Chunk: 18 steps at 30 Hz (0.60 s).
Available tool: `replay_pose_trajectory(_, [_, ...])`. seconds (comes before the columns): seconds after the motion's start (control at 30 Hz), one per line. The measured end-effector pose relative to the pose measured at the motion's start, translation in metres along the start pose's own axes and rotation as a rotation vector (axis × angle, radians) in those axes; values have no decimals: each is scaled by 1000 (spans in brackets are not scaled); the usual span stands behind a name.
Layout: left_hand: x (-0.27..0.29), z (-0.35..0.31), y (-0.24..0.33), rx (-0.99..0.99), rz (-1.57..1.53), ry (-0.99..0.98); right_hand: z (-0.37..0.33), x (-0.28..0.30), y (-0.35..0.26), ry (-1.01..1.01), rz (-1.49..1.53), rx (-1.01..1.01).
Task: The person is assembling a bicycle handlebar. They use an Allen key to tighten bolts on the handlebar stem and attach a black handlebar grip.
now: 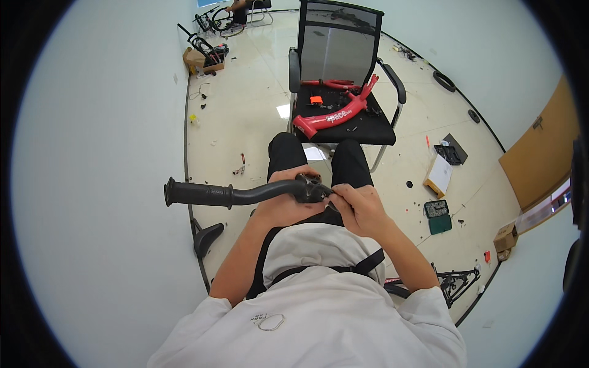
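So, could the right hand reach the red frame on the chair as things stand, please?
Probably yes: the red frame lies on the chair just past the knees, nothing between, though the right hand is busy on the handlebar.

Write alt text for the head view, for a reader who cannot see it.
A seated person holds a black bicycle handlebar over their lap, left hand gripping its middle, right hand working at the clamp. Ahead, a black mesh chair carries a red bicycle frame; a green parts case and boxes lie on the pale floor.
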<state>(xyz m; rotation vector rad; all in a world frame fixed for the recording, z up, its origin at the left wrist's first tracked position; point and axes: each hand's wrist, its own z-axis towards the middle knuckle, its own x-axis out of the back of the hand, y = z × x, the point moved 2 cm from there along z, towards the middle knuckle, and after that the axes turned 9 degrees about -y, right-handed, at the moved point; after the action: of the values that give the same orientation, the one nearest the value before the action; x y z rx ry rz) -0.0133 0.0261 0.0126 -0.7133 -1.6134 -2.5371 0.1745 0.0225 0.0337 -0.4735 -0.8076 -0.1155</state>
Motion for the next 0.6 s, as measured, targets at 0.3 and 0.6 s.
replay_pose_trajectory(0.3, [1,2,-11,94,32,-19,0,-7,23,-178,-46,-9])
replay_pose_trajectory(0.6, [-8,5,-32,99,14,50,8,-7,32,-293,10,-183])
